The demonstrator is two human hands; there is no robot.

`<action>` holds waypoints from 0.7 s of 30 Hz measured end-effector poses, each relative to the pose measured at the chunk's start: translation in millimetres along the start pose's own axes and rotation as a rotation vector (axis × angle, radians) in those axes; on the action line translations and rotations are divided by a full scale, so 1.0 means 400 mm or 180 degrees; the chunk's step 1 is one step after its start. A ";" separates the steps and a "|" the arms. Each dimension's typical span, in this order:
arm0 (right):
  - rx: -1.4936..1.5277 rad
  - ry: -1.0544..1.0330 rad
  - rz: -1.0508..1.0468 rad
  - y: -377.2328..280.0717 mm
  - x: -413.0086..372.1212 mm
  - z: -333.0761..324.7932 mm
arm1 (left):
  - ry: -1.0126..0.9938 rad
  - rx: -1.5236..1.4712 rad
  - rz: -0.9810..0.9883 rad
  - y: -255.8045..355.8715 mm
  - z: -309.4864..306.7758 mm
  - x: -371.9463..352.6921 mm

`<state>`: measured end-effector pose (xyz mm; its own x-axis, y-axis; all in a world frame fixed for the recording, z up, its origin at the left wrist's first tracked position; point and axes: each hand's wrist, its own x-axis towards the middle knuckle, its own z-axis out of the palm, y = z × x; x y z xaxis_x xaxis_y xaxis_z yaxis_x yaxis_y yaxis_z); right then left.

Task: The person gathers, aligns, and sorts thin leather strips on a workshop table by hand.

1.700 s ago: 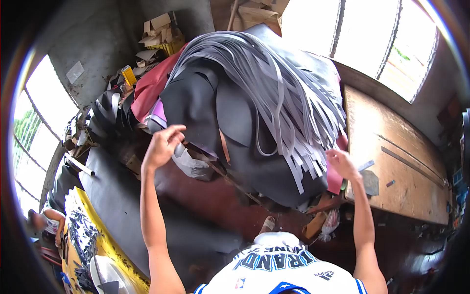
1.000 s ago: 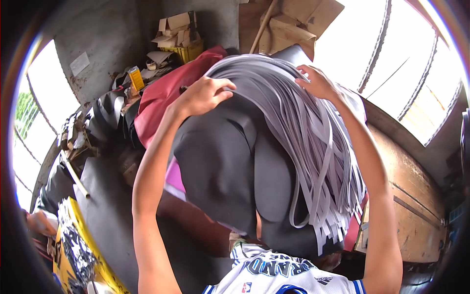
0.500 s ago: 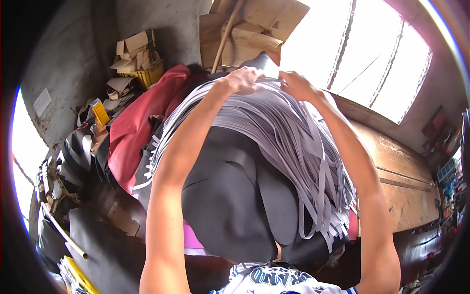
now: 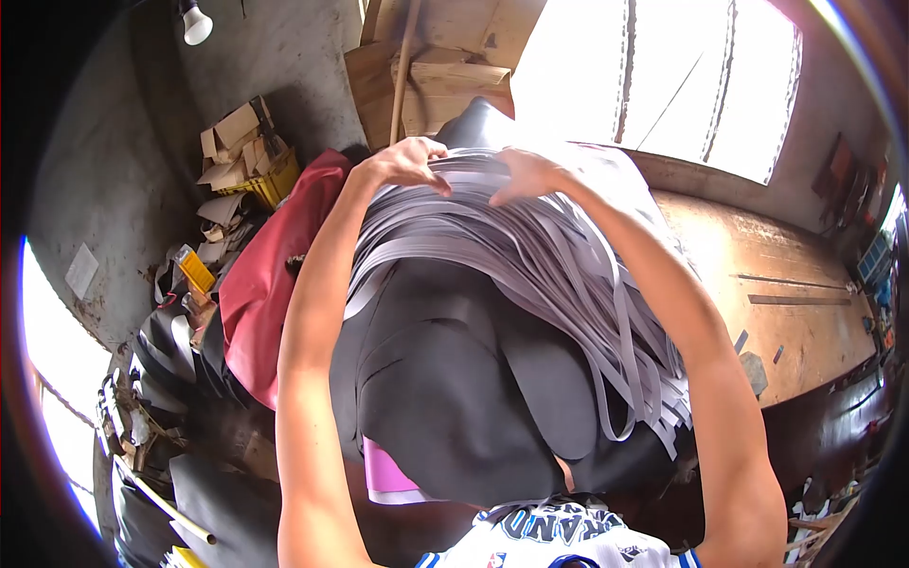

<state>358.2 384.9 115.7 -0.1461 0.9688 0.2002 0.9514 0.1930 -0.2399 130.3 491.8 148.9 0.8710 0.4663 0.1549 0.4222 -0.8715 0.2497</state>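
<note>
A thick bundle of grey strips (image 4: 530,256) lies draped over a tall heap of black sheets (image 4: 445,388), its cut ends hanging down on the right. My left hand (image 4: 402,166) rests on the top of the bundle, fingers curled into the strips. Close beside it, my right hand (image 4: 525,175) presses flat on the same strips. Both arms reach up and forward over the heap. A pink sheet (image 4: 383,471) peeks out under the black ones near my chest.
A dark red sheet (image 4: 270,275) hangs at the heap's left. Cardboard scraps and a yellow crate (image 4: 251,170) sit by the concrete wall. A wooden table (image 4: 767,303) stands at the right under bright windows. Boards and a pole (image 4: 402,66) lean behind the heap.
My hands have risen from the sides of the heap to its top and come together on the grey strips. The view has tilted upward.
</note>
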 end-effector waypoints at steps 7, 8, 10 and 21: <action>-0.0311 0.0065 0.0044 -0.004 0.029 0.010 | 0.0549 0.0422 0.0506 -0.041 0.050 0.002; -0.0309 0.0056 0.0032 -0.006 0.026 0.011 | 0.0669 0.0567 0.0677 -0.043 0.054 0.004; -0.0334 0.0193 0.0001 -0.013 0.016 0.011 | 0.0585 0.0713 0.0613 -0.030 0.056 0.001; -0.0257 0.0156 0.0189 -0.054 -0.012 -0.001 | 0.0462 0.1107 0.0505 0.007 0.076 0.011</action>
<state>338.4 376.0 120.4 -0.0773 0.9690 0.2345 0.9770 0.1205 -0.1758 142.9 486.9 121.0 0.8982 0.3168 0.3049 0.3668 -0.9222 -0.1225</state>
